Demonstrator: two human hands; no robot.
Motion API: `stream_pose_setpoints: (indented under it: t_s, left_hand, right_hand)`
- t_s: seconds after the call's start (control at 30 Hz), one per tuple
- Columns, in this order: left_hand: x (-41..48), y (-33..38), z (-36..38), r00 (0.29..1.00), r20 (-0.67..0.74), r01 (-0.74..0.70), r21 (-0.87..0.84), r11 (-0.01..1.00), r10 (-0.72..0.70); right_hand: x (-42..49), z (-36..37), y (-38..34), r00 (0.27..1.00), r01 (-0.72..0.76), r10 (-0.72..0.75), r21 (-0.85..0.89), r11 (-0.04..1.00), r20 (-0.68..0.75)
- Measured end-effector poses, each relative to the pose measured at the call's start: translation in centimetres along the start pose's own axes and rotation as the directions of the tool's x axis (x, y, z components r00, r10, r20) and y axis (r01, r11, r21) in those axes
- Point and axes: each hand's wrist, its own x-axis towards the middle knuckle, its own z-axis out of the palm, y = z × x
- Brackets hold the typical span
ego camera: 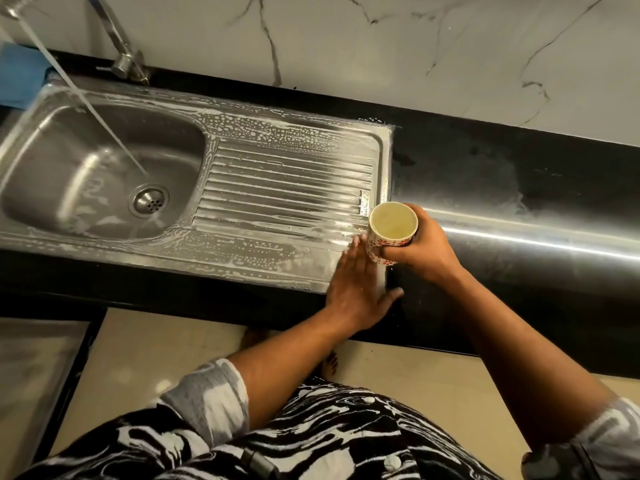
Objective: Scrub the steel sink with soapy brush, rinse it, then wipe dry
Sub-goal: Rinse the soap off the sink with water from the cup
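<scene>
The steel sink (104, 216) has its basin on the left and a ribbed drainboard (287, 188) on the right, both streaked with white soap suds. Water runs from the tap (121, 53) in a slanting stream onto the basin floor near the drain (149, 199). My left hand (356, 285) lies flat with straight fingers on the drainboard's front right corner. My right hand (415, 244) grips a white cup with red flowers (391, 226), upright and full of water, just above that same corner.
A black counter (519, 174) runs to the right of the sink, wet and smeared. A blue cloth (17, 74) lies at the far left behind the basin. A marble wall stands behind. Tiled floor and my feet show below the counter edge.
</scene>
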Motion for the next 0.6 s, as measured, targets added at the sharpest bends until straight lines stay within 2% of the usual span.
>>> stream_pose_setpoints:
  t_s: [0.1, 0.23, 0.33, 0.53, 0.6]
  left_hand:
    - [-0.8, 1.2, 1.8, 0.997, 0.054, -0.05, 0.076, 0.996, 0.046]
    - [0.5, 0.7, 2.6, 0.994, -0.047, -0.096, 0.083, 0.992, 0.1]
    - [3.4, 0.1, 1.8, 0.993, -0.115, -0.032, 0.011, 0.999, 0.033]
    - [7.0, -3.5, -0.7, 0.969, -0.209, 0.145, 0.062, 0.988, -0.129]
    - [6.2, -3.8, -1.3, 0.967, -0.212, 0.158, 0.059, 0.986, -0.142]
  right_hand:
    - [-0.2, -0.6, 0.0, 1.0, 0.001, -0.001, 0.025, 1.0, 0.006]
    - [-0.5, -0.8, 0.1, 1.0, 0.006, -0.006, 0.035, 0.999, 0.001]
    - [-0.7, -0.6, 0.1, 1.0, 0.007, -0.006, 0.024, 1.0, -0.02]
    - [-0.9, -0.8, -0.3, 0.999, -0.01, 0.012, 0.052, 0.999, -0.033]
    - [-0.9, -1.0, 0.0, 0.999, -0.006, 0.008, 0.054, 0.999, -0.037]
